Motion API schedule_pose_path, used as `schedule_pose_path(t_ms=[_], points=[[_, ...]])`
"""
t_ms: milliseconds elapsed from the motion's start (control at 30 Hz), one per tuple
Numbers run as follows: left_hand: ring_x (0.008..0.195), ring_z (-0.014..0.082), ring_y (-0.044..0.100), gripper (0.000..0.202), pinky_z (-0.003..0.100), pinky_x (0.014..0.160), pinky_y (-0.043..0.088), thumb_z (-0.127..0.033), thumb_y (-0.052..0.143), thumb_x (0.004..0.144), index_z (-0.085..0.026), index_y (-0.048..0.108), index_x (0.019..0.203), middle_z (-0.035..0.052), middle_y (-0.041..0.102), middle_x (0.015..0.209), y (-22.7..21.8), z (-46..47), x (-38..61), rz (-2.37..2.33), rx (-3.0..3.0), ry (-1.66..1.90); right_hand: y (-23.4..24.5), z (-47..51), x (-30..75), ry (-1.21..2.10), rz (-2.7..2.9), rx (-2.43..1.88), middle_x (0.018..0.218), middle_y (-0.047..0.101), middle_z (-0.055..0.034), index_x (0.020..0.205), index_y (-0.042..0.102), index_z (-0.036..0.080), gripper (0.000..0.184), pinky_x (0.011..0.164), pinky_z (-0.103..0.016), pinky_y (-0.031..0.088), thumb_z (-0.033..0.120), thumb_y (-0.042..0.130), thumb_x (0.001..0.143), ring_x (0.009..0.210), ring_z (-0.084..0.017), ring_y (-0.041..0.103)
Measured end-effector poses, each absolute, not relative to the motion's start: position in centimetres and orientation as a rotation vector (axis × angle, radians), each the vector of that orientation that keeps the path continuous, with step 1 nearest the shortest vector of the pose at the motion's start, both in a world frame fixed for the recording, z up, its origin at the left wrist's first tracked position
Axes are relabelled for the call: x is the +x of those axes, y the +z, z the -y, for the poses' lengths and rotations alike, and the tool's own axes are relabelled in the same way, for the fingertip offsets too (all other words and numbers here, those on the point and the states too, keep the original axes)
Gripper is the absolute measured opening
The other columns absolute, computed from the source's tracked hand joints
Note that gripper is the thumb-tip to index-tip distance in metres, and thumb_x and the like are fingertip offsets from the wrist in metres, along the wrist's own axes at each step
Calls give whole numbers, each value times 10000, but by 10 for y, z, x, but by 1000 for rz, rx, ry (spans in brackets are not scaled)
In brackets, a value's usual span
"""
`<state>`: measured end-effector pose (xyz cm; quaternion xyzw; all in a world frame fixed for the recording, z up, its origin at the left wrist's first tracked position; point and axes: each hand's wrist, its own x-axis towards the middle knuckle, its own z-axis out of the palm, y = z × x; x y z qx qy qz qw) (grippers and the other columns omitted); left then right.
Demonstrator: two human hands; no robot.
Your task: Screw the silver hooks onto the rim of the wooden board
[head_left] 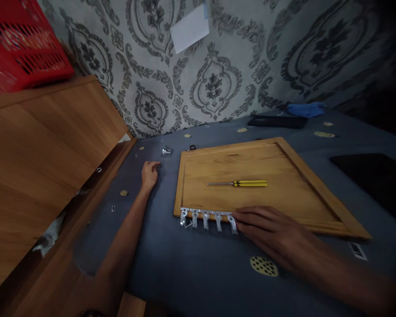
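Note:
My right hand [277, 231] is at the near edge of a wooden panel [218, 163], its fingers closed at the right end of a silver metal hook rail [206, 219]. Several hooks hang from that rail over the panel's edge; my thumb is hidden. To the left of the panel, my left hand [149, 176] pinches at a tiny dark, shiny piece [159, 165] on the cloth, too small to name. Just beyond its fingers lie small metal parts [166, 152]. A yellow-and-black handled screwdriver [250, 183] rests on the panel.
Wooden furniture [53, 132] stands at the left, carrying a red plastic basket [26, 48]. Toward the wall lie a black flat case [277, 122] and a blue cloth [306, 109]. A dark flat object [374, 180] is at the right. Grey-blue patterned cloth [185, 273] covers the surface.

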<state>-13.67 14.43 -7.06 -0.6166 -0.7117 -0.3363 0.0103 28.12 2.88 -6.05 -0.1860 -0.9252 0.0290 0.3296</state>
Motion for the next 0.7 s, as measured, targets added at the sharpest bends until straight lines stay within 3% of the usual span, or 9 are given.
schedule_pose_path(t_ms=[367,700], points=[[1067,226,644,340,441,908,568,-365,618,971,-161,603,1242,101,626,1244,-71,-141,-134,2156,-1981,-883,-51,-26,275,10,2385,-476,1049,787,-61,1034,755,242,295,799,-320,624,159,482,960,983,-177,730],[1088,225,635,307,445,934,557,-358,608,977,-172,617,1222,100,624,1255,-67,-133,-123,2040,-1994,-717,-47,-22,278,13,2461,-530,1088,781,-60,1073,753,238,327,828,-354,633,145,453,978,1024,-185,725]])
